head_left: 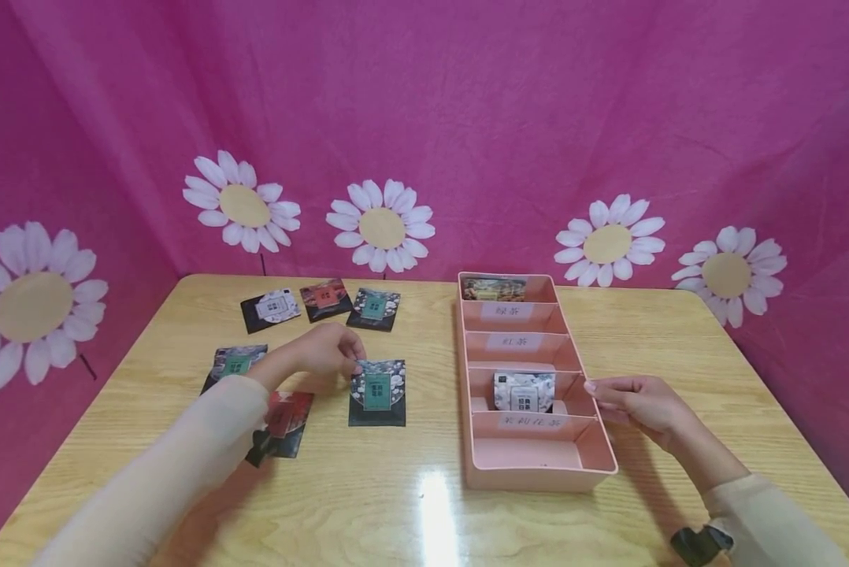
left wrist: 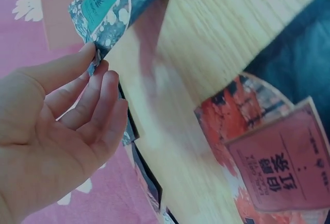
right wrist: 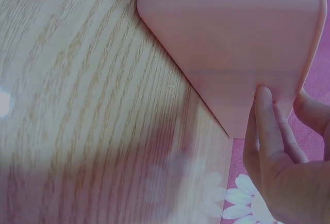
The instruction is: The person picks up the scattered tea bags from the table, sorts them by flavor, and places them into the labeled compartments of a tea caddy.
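My left hand (head_left: 325,350) pinches the top left corner of a teal-labelled tea packet (head_left: 377,394) between thumb and fingers. In the left wrist view this packet (left wrist: 105,10) hangs tilted from the fingertips, above the wooden table. At the right side of the pink divided box (head_left: 541,479), my right hand (head_left: 640,405) holds the wall, thumb at the rim and fingers against the outside. The right wrist view shows those fingers flat on the box's outer wall (right wrist: 232,44). A white-patterned packet (head_left: 524,391) stands inside a compartment near the front, and another packet (head_left: 495,289) in the rearmost one.
Behind my left hand lie a white packet (head_left: 272,309), a red one (head_left: 327,299) and a teal-labelled one (head_left: 373,309). Under my left forearm are another teal-labelled packet (head_left: 236,362) and a red packet (head_left: 286,425), partly covered. A pink flowered cloth (head_left: 495,142) hangs behind the table.
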Available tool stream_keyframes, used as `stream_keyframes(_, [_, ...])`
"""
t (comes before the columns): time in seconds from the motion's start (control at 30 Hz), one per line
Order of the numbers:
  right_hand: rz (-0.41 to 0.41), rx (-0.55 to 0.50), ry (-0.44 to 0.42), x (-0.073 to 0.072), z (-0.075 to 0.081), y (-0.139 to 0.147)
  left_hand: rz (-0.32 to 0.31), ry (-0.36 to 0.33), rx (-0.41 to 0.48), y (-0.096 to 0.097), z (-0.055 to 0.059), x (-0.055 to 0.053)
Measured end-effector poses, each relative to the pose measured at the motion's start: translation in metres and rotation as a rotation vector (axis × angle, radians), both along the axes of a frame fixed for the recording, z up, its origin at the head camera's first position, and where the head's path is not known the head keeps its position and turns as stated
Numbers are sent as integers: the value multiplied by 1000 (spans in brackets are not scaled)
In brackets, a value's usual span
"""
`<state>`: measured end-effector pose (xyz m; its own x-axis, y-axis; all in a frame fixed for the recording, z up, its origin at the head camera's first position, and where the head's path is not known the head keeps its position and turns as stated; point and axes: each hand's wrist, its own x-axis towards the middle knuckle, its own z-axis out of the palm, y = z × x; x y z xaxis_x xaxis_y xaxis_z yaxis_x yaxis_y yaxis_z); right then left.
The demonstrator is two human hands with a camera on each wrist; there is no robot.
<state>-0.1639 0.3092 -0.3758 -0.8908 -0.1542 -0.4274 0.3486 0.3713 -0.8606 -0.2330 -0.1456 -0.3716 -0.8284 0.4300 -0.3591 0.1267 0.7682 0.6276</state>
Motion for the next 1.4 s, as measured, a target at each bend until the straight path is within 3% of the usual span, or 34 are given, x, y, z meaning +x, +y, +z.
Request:
stream_keyframes(0.27, [-2, 7, 11, -1, 0, 0, 19, 67, 57, -1, -1, 6])
stream_keyframes(0.6, [-5, -31, 17, 0, -3, 0, 59, 66, 132, -2, 4, 19])
stream_keyframes(1.1, [-9, -6, 5, 4, -5, 0, 199, -92, 321, 2, -3, 27])
stream_keyframes(1.4, [1, 1, 12, 1, -3, -1, 194, -41, 322, 9, 4, 27])
